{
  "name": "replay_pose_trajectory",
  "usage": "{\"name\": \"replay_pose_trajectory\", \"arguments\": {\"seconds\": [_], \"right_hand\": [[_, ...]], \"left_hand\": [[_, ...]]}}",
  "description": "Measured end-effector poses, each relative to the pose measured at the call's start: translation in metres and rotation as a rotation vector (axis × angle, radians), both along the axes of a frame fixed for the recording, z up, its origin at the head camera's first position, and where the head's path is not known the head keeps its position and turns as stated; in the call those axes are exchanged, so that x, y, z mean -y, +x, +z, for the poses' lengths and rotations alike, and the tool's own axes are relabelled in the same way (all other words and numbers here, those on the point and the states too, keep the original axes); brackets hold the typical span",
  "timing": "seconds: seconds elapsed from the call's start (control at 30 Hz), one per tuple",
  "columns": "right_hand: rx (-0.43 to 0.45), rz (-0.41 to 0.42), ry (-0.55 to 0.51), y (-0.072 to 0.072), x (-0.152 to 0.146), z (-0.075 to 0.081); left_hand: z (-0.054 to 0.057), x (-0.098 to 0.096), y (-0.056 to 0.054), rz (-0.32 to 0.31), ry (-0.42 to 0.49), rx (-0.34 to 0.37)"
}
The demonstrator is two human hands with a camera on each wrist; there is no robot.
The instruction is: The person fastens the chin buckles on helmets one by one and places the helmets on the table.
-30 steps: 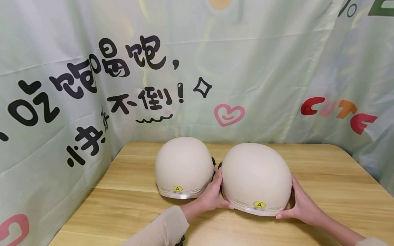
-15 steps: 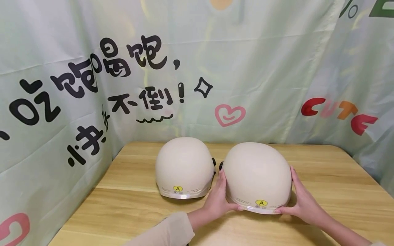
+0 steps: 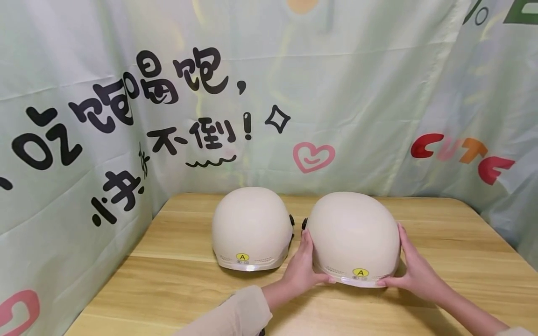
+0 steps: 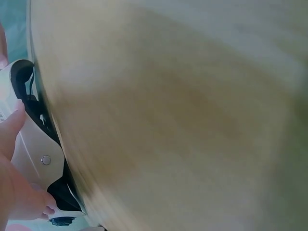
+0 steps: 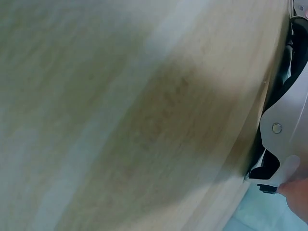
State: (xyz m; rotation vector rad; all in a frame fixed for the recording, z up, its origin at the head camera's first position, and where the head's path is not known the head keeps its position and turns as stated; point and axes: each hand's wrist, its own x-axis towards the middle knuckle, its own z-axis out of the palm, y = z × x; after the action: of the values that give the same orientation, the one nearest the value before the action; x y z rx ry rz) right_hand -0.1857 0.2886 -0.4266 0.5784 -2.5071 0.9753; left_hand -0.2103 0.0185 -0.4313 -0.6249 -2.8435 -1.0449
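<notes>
Two cream helmets sit side by side on the wooden table. My left hand (image 3: 299, 271) grips the right-hand helmet (image 3: 353, 233) at its left side, thumb along the lower rim. On its opposite side my right hand (image 3: 420, 277) holds it the same way, thumb near the yellow "A" sticker (image 3: 360, 272). The left wrist view shows the helmet shell (image 4: 36, 154) with a rivet and black lining, close to the tabletop. In the right wrist view, fingers (image 5: 297, 197) touch the shell's edge. The other helmet (image 3: 252, 228) stands to the left, untouched, a narrow gap between them.
The wooden table (image 3: 168, 280) extends to both sides of the helmets. Behind and left of it hangs a pale green printed curtain (image 3: 357, 102). A black clip (image 3: 292, 220) sticks out from the left helmet toward the held one.
Both hands have shifted the right-hand helmet slightly rightward and away from me, widening the gap between the helmets. The left helmet stays in place.
</notes>
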Motion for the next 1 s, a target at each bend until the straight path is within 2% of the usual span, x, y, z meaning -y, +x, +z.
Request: {"name": "replay_pose_trajectory", "arguments": {"seconds": [0.37, 0.57, 1.0], "right_hand": [[0.047, -0.01, 0.011, -0.003, -0.005, 0.004], [0.106, -0.018, 0.009, -0.004, -0.008, 0.006], [0.109, -0.005, 0.027, -0.009, -0.014, 0.011]], "left_hand": [[0.001, -0.007, -0.003, 0.011, 0.009, -0.02], [0.002, -0.012, -0.004, 0.022, 0.008, 0.007], [0.002, -0.019, -0.006, 0.04, 0.031, 0.007]]}}
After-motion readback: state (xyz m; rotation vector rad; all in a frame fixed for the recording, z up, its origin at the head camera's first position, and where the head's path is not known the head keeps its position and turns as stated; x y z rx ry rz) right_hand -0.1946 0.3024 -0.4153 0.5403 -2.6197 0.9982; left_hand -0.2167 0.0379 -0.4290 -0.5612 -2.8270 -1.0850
